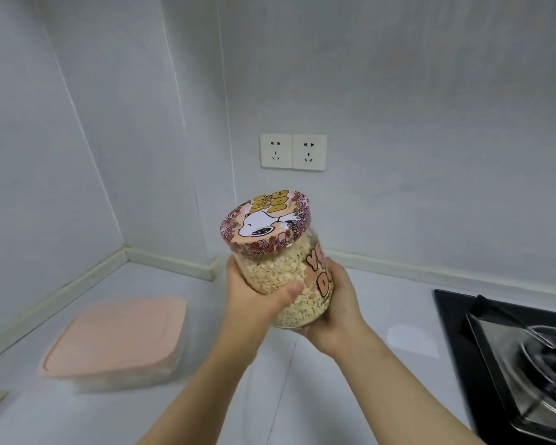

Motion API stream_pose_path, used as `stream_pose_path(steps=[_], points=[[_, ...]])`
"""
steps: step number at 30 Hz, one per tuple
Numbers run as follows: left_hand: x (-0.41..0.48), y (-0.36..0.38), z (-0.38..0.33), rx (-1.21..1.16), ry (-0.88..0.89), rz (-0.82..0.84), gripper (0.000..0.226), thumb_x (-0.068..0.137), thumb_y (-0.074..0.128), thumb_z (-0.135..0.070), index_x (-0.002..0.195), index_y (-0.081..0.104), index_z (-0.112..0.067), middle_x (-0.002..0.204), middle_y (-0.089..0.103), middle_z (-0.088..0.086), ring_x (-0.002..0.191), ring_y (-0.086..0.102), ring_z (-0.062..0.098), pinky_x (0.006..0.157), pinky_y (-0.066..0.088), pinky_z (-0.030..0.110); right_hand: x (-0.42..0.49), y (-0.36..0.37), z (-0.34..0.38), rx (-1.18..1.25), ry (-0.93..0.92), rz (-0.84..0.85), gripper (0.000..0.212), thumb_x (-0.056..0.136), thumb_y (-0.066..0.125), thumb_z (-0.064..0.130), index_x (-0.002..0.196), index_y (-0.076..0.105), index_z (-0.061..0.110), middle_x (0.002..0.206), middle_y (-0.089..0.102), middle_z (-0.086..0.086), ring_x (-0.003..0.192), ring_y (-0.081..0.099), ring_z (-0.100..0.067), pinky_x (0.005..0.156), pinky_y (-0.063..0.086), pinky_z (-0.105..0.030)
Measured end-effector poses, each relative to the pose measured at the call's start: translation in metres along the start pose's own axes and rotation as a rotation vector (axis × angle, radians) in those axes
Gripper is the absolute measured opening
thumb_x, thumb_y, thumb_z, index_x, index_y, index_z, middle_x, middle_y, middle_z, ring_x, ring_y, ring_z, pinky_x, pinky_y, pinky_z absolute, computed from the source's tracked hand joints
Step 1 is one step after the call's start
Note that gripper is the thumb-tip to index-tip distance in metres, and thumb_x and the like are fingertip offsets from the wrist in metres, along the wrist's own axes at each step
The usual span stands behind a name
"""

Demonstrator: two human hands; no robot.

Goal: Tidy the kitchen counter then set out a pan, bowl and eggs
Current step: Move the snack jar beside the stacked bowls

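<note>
While you've got it in both hands, the oat jar [280,274] hangs in the air above the counter [398,293], not touching it, approx. over the middle and toward the back edge. Jar's tilted, top leaning to your left, so the lid [265,223] shows its full face. Lid's on: pinkish w/ a flower border, a cartoon dog and yellow lettering. Body's clear and packed w/ pale oat flakes nearly up to the lid. There are big orange letters on the side toward your right, only partly readable.

Your left hand [254,300] is wrapped round the jar's lower left side, thumb [291,289] laid across the front, other fingers hidden behind. Your right hand [337,303] cups the lower right side and the base, fingers curled under it and mostly out of sight. Both hands are grasping the jar.

Toward the counter's left edge, well apart from the jar, sits a flat squarish container [119,335] w/ a pink lid. Its sides are clear, but the contents are too blurred to tell. At the counter's right edge there's a black hob [453,316] w/ a metal burner [552,358] & pan support. On the back wall, above & behind the jar, is a pair of white sockets [292,152]. At the front-left corner there's a sliver of something tan; can't tell what it is.
</note>
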State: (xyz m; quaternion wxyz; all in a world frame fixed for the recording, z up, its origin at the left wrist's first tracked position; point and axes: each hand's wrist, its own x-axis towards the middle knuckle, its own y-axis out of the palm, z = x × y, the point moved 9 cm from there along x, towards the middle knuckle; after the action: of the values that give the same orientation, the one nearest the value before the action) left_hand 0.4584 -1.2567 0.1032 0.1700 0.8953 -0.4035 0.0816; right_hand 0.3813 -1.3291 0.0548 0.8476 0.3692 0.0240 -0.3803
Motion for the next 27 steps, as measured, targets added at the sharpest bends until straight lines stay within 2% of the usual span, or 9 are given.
stream_pose_path(steps=[3, 6, 11, 14, 16, 19, 24, 27], points=[[-0.022, 0.023, 0.005, -0.035, -0.093, 0.024, 0.087, 0.034, 0.077, -0.038, 0.114, 0.046, -0.022, 0.110, 0.064, 0.002, 0.099, 0.066, 0.018, 0.074, 0.055, 0.033, -0.042, -0.037, 0.023, -0.332, -0.200, -0.212, 0.038, 0.095, 0.033, 0.035, 0.091, 0.066, 0.018, 0.098, 0.072, -0.005, 0.090, 0.064, -0.019, 0.083, 0.050, -0.035], [-0.045, 0.064, 0.016, -0.044, -0.198, 0.126, 0.076, 0.032, 0.076, -0.043, 0.102, 0.049, -0.028, 0.104, 0.066, -0.001, 0.094, 0.067, 0.017, 0.071, 0.054, 0.033, -0.083, -0.073, 0.044, -0.466, -0.308, -0.370, 0.037, 0.097, 0.031, 0.028, 0.097, 0.061, 0.007, 0.102, 0.069, -0.013, 0.087, 0.062, -0.020, 0.074, 0.048, -0.030], [-0.097, 0.169, 0.033, 0.061, -0.299, 0.409, 0.086, 0.034, 0.078, -0.049, 0.111, 0.049, -0.023, 0.109, 0.067, 0.003, 0.099, 0.066, 0.022, 0.087, 0.054, 0.047, -0.171, -0.152, 0.084, -0.373, -0.409, -0.563, 0.042, 0.100, 0.027, 0.033, 0.090, 0.065, 0.017, 0.093, 0.071, -0.008, 0.087, 0.067, -0.021, 0.079, 0.054, -0.036], [-0.136, 0.236, 0.041, 0.054, -0.335, 0.535, 0.084, 0.034, 0.076, -0.050, 0.109, 0.049, -0.022, 0.108, 0.067, 0.003, 0.098, 0.067, 0.022, 0.087, 0.054, 0.047, -0.227, -0.199, 0.100, -0.284, -0.433, -0.623, 0.044, 0.101, 0.028, 0.037, 0.081, 0.063, 0.021, 0.076, 0.068, -0.001, 0.072, 0.065, -0.014, 0.060, 0.052, -0.026], [-0.184, 0.304, 0.049, 0.035, -0.370, 0.657, 0.087, 0.036, 0.077, -0.050, 0.113, 0.049, -0.021, 0.109, 0.068, 0.004, 0.097, 0.068, 0.022, 0.086, 0.055, 0.045, -0.287, -0.256, 0.114, -0.232, -0.479, -0.720, 0.044, 0.100, 0.028, 0.039, 0.079, 0.062, 0.022, 0.074, 0.067, 0.001, 0.067, 0.064, -0.011, 0.053, 0.049, -0.023], [-0.244, 0.381, 0.054, -0.001, -0.419, 0.789, 0.082, 0.043, 0.080, -0.044, 0.115, 0.050, -0.020, 0.109, 0.069, 0.003, 0.096, 0.068, 0.019, 0.085, 0.055, 0.042, -0.356, -0.322, 0.129, -0.194, -0.511, -0.852, 0.045, 0.100, 0.028, 0.041, 0.088, 0.066, 0.019, 0.080, 0.070, -0.002, 0.074, 0.066, -0.015, 0.060, 0.051, -0.027], [-0.352, 0.509, 0.061, -0.069, -0.509, 0.919, 0.062, 0.051, 0.075, -0.034, 0.105, 0.047, -0.021, 0.106, 0.066, 0.006, 0.092, 0.068, 0.019, 0.071, 0.055, 0.033, -0.477, -0.423, 0.161, -0.175, -0.539, -1.005, 0.043, 0.099, 0.031, 0.040, 0.090, 0.067, 0.019, 0.088, 0.073, -0.005, 0.081, 0.069, -0.020, 0.068, 0.054, -0.030], [-0.408, 0.579, 0.058, -0.072, -0.522, 0.983, 0.074, 0.041, 0.079, -0.041, 0.105, 0.049, -0.020, 0.106, 0.067, 0.007, 0.094, 0.068, 0.021, 0.078, 0.056, 0.039, -0.542, -0.484, 0.183, -0.173, -0.570, -1.068, 0.042, 0.099, 0.030, 0.038, 0.092, 0.066, 0.018, 0.090, 0.073, -0.006, 0.084, 0.069, -0.021, 0.072, 0.055, -0.032]])
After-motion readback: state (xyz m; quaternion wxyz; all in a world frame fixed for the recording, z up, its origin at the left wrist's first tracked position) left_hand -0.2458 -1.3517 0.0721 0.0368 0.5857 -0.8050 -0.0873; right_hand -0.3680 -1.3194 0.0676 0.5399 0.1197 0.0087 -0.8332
